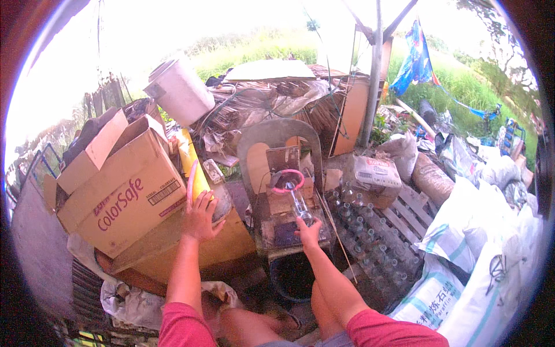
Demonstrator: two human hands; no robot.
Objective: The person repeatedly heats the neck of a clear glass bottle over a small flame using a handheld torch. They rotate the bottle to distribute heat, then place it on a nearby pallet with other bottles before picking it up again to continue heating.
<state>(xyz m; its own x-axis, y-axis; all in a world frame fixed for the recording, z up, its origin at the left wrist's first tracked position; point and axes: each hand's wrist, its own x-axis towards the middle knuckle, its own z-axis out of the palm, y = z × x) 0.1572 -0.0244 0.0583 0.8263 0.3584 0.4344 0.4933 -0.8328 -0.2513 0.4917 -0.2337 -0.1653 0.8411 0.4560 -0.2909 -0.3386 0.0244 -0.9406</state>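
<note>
The right hand (308, 232) is wrapped around the base of a clear glass bottle (299, 203), fingers clamped on it, and holds it neck-first into the pink ring (287, 180) of a small stand (283, 173) in the middle of the scene. The bottle is tilted, its neck up at the ring and its base down in the hand. The left hand (200, 217), to the left of the stand, rests with fingers spread and apart on a rounded grey object (219, 199), beside a yellow board (196, 173); it clamps nothing that I can see. Right of the stand lie rows of similar glass bottles (370, 243) on a wooden pallet (404, 217). Judging from this, one bottle is being worked at the ring while many wait; whether any in the rows are finished cannot be told. A black bucket (292, 277) sits below the stand, and a cardboard box (124, 194) stands far left.
</note>
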